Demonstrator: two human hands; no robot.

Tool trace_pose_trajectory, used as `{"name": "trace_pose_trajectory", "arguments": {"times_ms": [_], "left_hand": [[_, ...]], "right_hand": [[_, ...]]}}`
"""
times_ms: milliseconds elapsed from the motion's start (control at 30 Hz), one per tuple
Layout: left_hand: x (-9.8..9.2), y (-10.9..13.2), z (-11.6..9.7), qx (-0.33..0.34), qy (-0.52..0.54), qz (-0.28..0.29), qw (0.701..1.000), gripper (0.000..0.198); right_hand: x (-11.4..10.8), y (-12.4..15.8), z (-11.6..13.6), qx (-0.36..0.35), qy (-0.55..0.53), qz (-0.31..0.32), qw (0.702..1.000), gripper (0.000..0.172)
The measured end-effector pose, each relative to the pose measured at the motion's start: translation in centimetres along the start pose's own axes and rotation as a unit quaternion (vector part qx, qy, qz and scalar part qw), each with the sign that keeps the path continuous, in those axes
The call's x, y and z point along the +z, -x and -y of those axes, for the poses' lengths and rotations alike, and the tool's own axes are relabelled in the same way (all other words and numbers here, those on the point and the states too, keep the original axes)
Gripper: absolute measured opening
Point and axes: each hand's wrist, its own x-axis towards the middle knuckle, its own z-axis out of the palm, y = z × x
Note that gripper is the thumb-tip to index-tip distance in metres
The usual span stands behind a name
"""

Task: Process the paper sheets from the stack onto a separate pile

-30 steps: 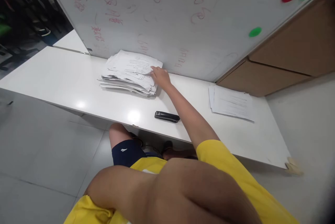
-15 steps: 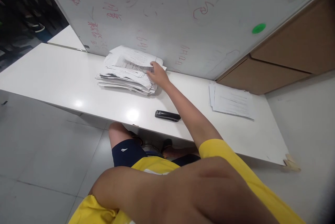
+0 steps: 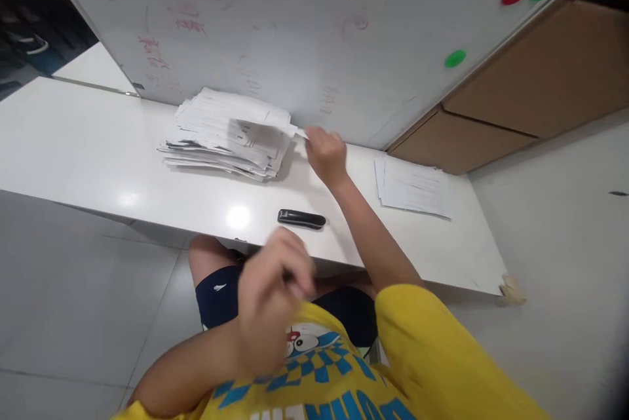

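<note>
My right hand [image 3: 327,152] is closed on the corner of a sheet of paper [image 3: 301,132] at the right end of a thick, uneven paper stack [image 3: 221,145]. The sheet's right side is raised from the pile. My left hand [image 3: 276,286] hangs in front of my chest, short of the desk edge. Its fingers look curled but are smeared by motion, and whether they hold anything is not clear. Between the hands, a black stapler [image 3: 301,219] lies on the white desk [image 3: 122,174], touched by neither.
A smaller set of sheets [image 3: 415,187] lies on the right of the desk. Behind stands a whiteboard [image 3: 295,53] with red writing and several magnets. Brown panels [image 3: 531,79] and a wall [image 3: 555,210] bound the right side.
My right hand has pulled right from the stack, lifting a sheet by its corner. My left hand has come down into view before my chest. The camera view has shifted slightly.
</note>
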Motion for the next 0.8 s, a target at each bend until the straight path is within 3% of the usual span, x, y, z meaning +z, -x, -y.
{"name": "trace_pose_trajectory", "arguments": {"times_ms": [100,233,400,500,633,700,800], "left_hand": [[1.0,-2.7,-1.4,-0.007,0.018,0.016,1.000,0.059],[2.8,-5.3,-3.2,-0.027,0.054,0.029,0.998,0.060],[5.0,-7.7,-1.8,-0.134,0.074,0.075,0.985,0.062],[6.5,-9.3,0.3,-0.140,-0.014,0.054,0.989,0.053],[9.1,-11.0,1.3,-0.023,-0.151,0.079,0.985,0.046],[10.4,-11.6,1.0,0.056,-0.229,0.117,0.965,0.035],[11.6,-11.9,1.0,0.144,-0.308,0.161,0.926,0.029]], "right_hand": [[-3.1,8.3,-1.9,0.064,-0.078,-0.083,0.991,0.038],[-4.9,19.0,-2.9,0.185,-0.144,-0.163,0.958,0.020],[-5.7,27.2,-3.7,0.165,-0.220,-0.187,0.943,0.017],[-6.3,29.0,-4.3,0.182,-0.296,-0.194,0.917,0.037],[-6.9,27.7,-5.8,0.344,-0.420,-0.234,0.807,0.050],[-7.0,26.6,-7.1,0.393,-0.467,-0.209,0.764,0.058],[-6.6,25.8,-8.8,0.397,-0.470,-0.168,0.771,0.046]]}}
